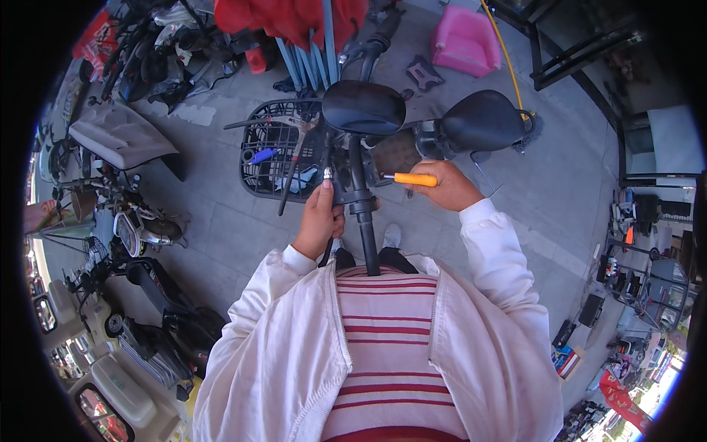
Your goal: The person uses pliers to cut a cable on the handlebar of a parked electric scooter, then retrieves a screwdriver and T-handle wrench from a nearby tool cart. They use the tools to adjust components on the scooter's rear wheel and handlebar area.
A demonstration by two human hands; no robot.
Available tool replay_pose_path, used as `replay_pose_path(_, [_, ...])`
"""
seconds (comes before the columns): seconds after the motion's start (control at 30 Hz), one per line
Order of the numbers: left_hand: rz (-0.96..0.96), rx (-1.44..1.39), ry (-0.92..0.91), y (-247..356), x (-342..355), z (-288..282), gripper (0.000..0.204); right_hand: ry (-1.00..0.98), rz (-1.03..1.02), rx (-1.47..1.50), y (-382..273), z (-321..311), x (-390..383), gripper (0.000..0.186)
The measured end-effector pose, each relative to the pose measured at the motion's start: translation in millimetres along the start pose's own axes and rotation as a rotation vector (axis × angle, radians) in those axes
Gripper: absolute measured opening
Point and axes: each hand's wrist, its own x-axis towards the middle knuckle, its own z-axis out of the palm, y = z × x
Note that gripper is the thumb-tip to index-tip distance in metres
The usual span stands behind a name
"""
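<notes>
My right hand point(448, 186) is closed around the orange-yellow handle of a screwdriver point(416, 179), its short metal shaft pointing left toward a black tube point(366, 236) of the bike. On the other side of that tube, my left hand point(318, 221) is closed on a thin black cable, the thumb at a small silver end piece point(328, 174). The screwdriver tip looks apart from the tube. Just beyond my hands are a black oval part point(364, 107) and a black saddle-shaped part point(482, 121). What the left fingers cover is hidden.
A black wire basket point(254, 180) holds a blue-handled item point(263, 155) and other pieces. Beyond stand a folded red canopy point(287, 18) and a pink chair point(465, 40). Parked two-wheelers point(173, 313) line the left; shelves of goods point(641, 276) are at right.
</notes>
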Motion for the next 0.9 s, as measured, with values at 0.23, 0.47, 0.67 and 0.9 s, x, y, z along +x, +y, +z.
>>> replay_pose_path(0.23, [0.066, 0.053, 0.011, -1.1, 2.7, -3.6, 0.031, -0.132, 0.107, 0.252, -13.1, 41.2, -37.4, 0.021])
replay_pose_path(0.47, [0.132, 0.193, 0.046, 14.5, -0.3, 0.3, 0.031, -0.163, 0.294, 0.622, -71.9, 101.3, -55.1, 0.036])
replay_pose_path(0.67, [0.048, -0.061, -0.124, -11.8, 20.3, -21.2, 0.031, -0.119, 0.349, 0.589, -81.1, 109.3, -58.5, 0.029])
replay_pose_path(0.9, [0.434, 0.567, 0.087, 6.8, 11.6, -19.7, 0.038, -0.110, 0.347, 0.667, -79.9, 124.9, -55.1, 0.024])
